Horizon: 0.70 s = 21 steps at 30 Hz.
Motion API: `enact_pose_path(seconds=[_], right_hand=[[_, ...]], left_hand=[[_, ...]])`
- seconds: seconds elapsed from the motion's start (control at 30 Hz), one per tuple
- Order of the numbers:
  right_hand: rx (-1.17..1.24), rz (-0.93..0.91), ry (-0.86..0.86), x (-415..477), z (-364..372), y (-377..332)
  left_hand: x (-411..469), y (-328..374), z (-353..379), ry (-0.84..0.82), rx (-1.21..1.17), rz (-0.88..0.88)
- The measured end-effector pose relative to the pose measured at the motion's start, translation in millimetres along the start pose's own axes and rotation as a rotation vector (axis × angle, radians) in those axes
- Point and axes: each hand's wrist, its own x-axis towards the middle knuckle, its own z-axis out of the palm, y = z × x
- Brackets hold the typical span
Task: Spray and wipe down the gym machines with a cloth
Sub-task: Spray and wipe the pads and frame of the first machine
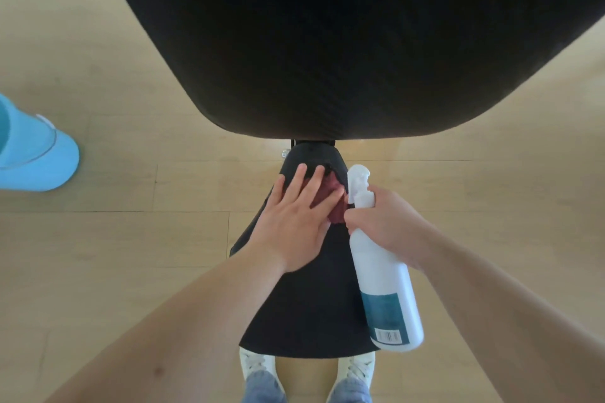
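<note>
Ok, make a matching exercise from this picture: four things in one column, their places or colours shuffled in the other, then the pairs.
Things:
1. cloth
2. spray bottle
3. shoes
4. large pad

Descriptions:
a. held in the right hand
b. laced, on the wooden floor
c. dark red, under the left hand
d. black, at the top of the view

Pairs: 1-c, 2-a, 3-b, 4-d

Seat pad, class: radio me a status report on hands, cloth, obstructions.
Left hand flat, pressing cloth on seat pad. Right hand grips spray bottle. No obstruction seen.
</note>
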Motion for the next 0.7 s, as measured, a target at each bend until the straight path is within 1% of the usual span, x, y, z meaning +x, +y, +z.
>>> enact_pose_path(seconds=[0.1,0.23,0.27,0.3,0.37,0.43,0.57,0.7], right_hand=[[0.026,0.018,-0.001,1.1,-4.7,3.4],[0.058,-0.002,0.020,-0.9,-6.1,9.1],[0.061,-0.011,0.030,-1.4,-6.7,9.9],[0.064,-0.015,0.038,-2.1,-6.8,10.5],[0.071,-0.022,0.040,-5.2,-7.1,10.8],[0.062,-0.025,0.031,-9.0,-6.6,10.2],[0.036,-0.043,0.002,-11.1,-3.1,0.3],[-0.008,-0.069,-0.023,-3.0,0.6,-7.4]], left_hand=[[33.4,-5.9,-5.7,0.005,-0.013,-0.087],[72.6,0.9,-12.0,0.019,-0.138,-0.354],[75.1,4.2,-11.7,0.021,-0.154,-0.390],[71.7,7.1,-10.8,0.032,-0.150,-0.393],[52.1,8.8,-5.4,0.070,-0.114,-0.330],[23.1,10.5,-4.8,0.042,-0.107,-0.297],[-28.5,32.9,3.1,-0.045,-0.088,-0.352],[-10.7,36.3,7.3,-0.067,-0.075,-0.417]])
